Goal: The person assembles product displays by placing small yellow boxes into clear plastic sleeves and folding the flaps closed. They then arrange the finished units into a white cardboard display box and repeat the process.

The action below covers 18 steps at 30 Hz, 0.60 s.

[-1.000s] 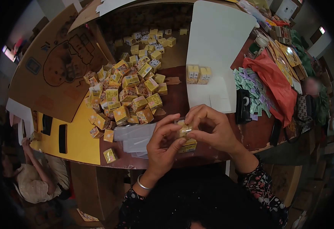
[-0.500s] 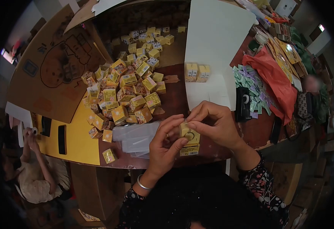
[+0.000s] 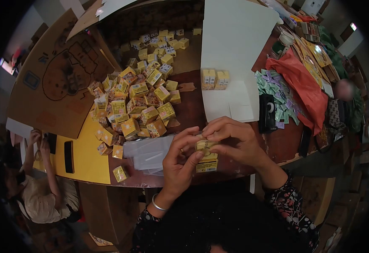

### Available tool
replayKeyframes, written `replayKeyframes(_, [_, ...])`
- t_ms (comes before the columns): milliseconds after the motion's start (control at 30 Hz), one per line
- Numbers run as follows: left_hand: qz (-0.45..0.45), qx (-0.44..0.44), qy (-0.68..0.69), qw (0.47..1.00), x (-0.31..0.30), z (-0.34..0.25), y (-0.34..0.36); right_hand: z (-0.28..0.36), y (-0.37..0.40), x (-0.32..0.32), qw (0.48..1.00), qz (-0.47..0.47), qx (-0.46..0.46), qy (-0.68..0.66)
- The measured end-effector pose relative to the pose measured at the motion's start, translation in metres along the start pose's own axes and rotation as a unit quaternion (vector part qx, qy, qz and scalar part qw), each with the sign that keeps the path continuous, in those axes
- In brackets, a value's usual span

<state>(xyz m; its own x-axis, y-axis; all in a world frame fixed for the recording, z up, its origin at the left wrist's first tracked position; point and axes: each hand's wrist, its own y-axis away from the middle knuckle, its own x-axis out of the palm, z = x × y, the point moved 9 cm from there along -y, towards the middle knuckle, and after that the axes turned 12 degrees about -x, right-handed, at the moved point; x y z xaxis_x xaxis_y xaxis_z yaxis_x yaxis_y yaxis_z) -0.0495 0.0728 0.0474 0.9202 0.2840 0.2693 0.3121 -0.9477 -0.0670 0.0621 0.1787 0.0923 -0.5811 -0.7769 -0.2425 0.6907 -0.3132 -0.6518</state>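
Both hands meet above the table's front edge around a small yellow box (image 3: 205,144). My left hand (image 3: 182,157) grips its left side with bent fingers; my right hand (image 3: 236,141) holds it from the right, thumb on its face and fingertips at its top. Just below it, another yellow box (image 3: 207,165) stands on the table. Clear plastic sleeves (image 3: 147,152) lie beside my left hand. Behind them is a large heap of small yellow boxes (image 3: 138,103). An open white box (image 3: 231,105) holds several wrapped yellow boxes (image 3: 215,79).
A wrapped box (image 3: 120,173) and a black phone (image 3: 68,157) lie at the front left. Green and purple packets (image 3: 277,99), a black tape dispenser (image 3: 267,113) and a red bag (image 3: 300,86) are at right. A co-worker (image 3: 45,198) sits at far left.
The held box has been tilted, so its round-marked face shows less. My right hand's fingers have closed in over its top. The co-worker's hands have moved up.
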Motion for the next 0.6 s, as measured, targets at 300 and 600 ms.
replayKeyframes(300, [0.050, -0.053, -0.053, 0.996, 0.017, 0.011, -0.005, -0.023, 0.022, -0.009, 0.971, -0.040, 0.186, -0.144])
replayKeyframes(600, [0.011, -0.034, -0.050, 0.998, 0.014, 0.016, -0.005, -0.006, 0.025, -0.010, 0.998, -0.034, 0.048, -0.004])
